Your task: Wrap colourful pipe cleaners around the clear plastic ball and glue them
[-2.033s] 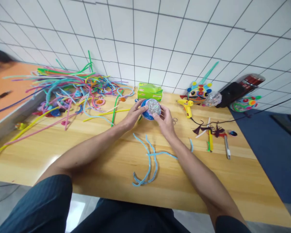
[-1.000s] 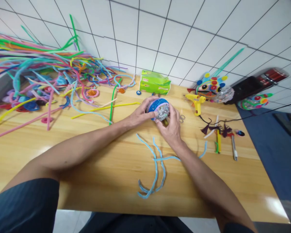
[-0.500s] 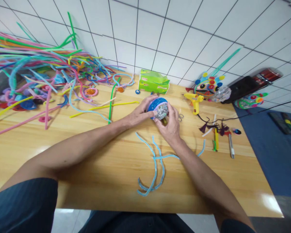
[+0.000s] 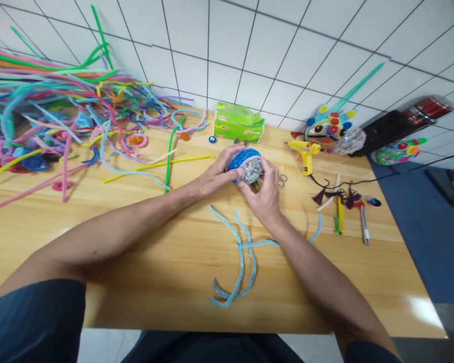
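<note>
Between my two hands is a round ball [image 4: 251, 170], its upper left wrapped in blue pipe cleaner with a lilac band, the rest silvery and glittery. My left hand [image 4: 224, 170] grips its left side, thumb across the front. My right hand [image 4: 265, 190] closes on its right and lower side, thumb near the bottom. The undersides of the fingers are hidden behind the ball. Several light blue pipe cleaners [image 4: 242, 262] lie on the table nearer to me, one passing under my right forearm. A pair of scissors [image 4: 282, 180] lies just right of my right hand, partly hidden.
A heap of coloured pipe cleaners [image 4: 60, 101] fills the left. At the back stand a green tissue pack [image 4: 237, 123], a yellow glue gun [image 4: 304, 154] with its cord, and decorated figures [image 4: 327, 128]. A utility knife [image 4: 364, 227] and dark tassels [image 4: 351, 196] lie at right.
My hands keep the same hold on the ball, which has barely moved. The camera view has shifted slightly.
</note>
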A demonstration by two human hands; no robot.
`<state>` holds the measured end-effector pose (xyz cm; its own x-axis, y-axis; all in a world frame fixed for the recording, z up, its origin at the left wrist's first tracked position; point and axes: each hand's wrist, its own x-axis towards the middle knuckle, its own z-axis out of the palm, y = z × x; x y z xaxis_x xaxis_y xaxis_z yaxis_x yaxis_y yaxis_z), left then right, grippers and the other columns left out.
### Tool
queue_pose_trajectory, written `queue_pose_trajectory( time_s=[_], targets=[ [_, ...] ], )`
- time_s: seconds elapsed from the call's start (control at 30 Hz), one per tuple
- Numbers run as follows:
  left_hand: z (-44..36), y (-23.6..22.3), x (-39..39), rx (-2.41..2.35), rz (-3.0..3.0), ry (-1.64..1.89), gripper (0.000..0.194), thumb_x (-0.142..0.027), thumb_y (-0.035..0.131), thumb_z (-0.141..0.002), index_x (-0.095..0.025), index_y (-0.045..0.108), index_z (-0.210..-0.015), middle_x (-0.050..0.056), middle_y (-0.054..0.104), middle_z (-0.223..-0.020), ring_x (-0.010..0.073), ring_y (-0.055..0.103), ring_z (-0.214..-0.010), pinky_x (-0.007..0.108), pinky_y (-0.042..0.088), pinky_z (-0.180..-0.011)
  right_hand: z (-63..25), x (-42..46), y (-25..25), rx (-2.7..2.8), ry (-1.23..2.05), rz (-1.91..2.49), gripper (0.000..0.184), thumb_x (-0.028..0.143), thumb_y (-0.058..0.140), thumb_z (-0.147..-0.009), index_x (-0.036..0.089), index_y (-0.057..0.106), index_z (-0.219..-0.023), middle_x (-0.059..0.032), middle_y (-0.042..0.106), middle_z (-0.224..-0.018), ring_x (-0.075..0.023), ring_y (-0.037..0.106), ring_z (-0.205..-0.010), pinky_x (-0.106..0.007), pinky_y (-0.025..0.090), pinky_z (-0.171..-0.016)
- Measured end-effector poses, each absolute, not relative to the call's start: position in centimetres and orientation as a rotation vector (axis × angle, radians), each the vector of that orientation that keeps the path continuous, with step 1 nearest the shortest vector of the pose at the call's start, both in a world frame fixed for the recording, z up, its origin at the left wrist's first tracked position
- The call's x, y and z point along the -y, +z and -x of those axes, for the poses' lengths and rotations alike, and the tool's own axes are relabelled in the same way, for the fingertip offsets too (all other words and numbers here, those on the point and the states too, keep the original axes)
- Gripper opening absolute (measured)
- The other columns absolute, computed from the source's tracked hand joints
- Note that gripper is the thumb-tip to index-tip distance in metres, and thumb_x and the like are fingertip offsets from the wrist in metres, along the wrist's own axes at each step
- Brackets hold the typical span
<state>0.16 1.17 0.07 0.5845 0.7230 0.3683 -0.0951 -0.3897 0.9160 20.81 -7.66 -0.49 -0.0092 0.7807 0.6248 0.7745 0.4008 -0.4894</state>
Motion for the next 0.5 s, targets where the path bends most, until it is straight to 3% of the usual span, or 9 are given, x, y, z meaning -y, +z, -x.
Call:
queue_pose_trajectory(
  time_s=[0.5],
  targets=[
    [0.03, 0.30, -1.11, -0.529, -1.811, 0.985, 0.082, -0.070, 0.075, -0.104, -0.026, 0.051, -0.170, 0.013, 0.048, -0.183, 0.0375, 0.038, -0.176, 0.054, 0.028, -0.151, -21.11, 7.86, -0.38, 1.796, 0.059, 1.376, 0.090, 0.041, 0.078, -0.099, 0.025, 0.035, -0.176, -0.0216, 0.058, -0.165, -0.0406, 0.058, -0.155, -0.067, 0.060, -0.122]
  ],
)
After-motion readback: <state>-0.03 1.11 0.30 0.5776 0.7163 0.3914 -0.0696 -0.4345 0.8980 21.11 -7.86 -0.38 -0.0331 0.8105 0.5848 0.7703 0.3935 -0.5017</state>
